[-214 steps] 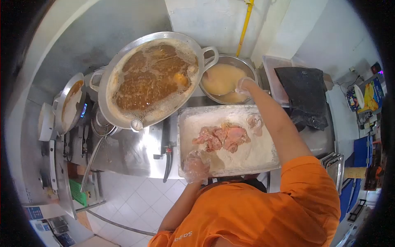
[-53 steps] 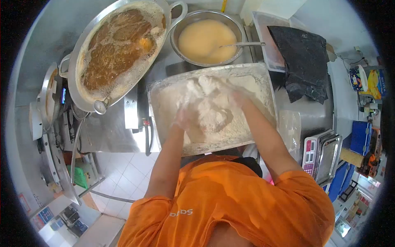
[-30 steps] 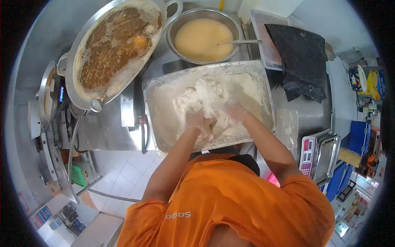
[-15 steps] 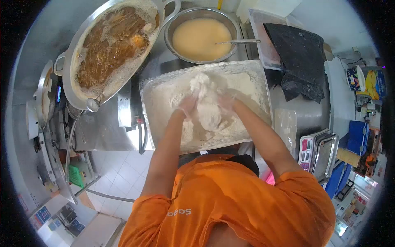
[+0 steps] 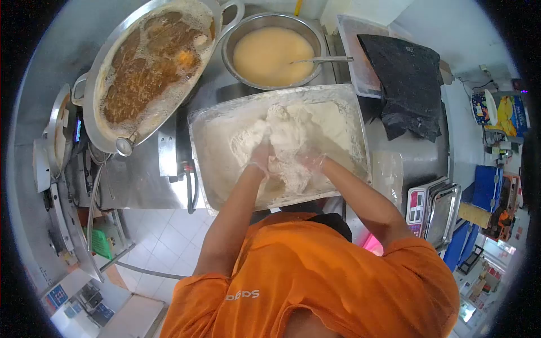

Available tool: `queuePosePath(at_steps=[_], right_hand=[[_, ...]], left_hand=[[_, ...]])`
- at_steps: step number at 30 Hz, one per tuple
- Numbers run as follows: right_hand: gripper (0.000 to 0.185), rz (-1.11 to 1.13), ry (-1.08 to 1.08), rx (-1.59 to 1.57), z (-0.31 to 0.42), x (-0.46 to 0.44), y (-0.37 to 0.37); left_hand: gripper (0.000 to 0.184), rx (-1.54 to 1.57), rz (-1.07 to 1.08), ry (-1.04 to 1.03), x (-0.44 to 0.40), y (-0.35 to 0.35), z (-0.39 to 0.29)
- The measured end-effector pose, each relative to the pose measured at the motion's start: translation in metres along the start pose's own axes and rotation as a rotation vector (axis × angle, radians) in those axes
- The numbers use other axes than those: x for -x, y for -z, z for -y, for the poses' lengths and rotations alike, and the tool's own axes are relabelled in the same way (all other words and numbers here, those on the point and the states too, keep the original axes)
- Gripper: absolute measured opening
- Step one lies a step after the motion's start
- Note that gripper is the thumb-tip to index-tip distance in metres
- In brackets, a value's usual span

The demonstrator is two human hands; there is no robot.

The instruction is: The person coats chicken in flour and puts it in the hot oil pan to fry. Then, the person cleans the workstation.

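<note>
A light-coloured rectangular tub (image 5: 194, 132) full of white flour (image 5: 335, 112) sits in front of me. In its middle lie lumpy flour-coated pieces of food (image 5: 285, 135), heaped between my hands; their kind is hidden by the coating. My left hand (image 5: 261, 155), in a thin clear glove, is cupped against the left side of the heap. On the right side my right hand (image 5: 310, 159), gloved likewise, presses into the pieces. Flour covers part of the fingers of both hands.
A large pan of bubbling brown oil (image 5: 149, 73) with a thermometer (image 5: 124, 146) on its rim stands at left. Behind the tub is a metal bowl (image 5: 227, 53) of pale batter with a ladle (image 5: 332, 58). Black plastic (image 5: 403, 84) and a scale (image 5: 417, 205) are at right.
The raised clump of coated pieces has come down and spread in the flour. Both hands have shifted slightly down, toward my body.
</note>
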State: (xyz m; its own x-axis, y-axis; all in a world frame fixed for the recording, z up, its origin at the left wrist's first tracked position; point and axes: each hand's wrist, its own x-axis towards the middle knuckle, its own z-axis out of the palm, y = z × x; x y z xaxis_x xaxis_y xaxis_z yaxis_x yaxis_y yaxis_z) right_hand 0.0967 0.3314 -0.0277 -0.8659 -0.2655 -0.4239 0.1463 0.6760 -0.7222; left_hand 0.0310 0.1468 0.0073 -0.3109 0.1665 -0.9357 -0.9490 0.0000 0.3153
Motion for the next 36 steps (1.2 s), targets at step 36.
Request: queuePosePath(at_steps=[36], right_hand=[[0.056,-0.139,-0.263,-0.156,0.074,0.017,0.039]], left_hand=[[0.052,-0.421,0.294,-0.467,-0.020,0.036,0.023]])
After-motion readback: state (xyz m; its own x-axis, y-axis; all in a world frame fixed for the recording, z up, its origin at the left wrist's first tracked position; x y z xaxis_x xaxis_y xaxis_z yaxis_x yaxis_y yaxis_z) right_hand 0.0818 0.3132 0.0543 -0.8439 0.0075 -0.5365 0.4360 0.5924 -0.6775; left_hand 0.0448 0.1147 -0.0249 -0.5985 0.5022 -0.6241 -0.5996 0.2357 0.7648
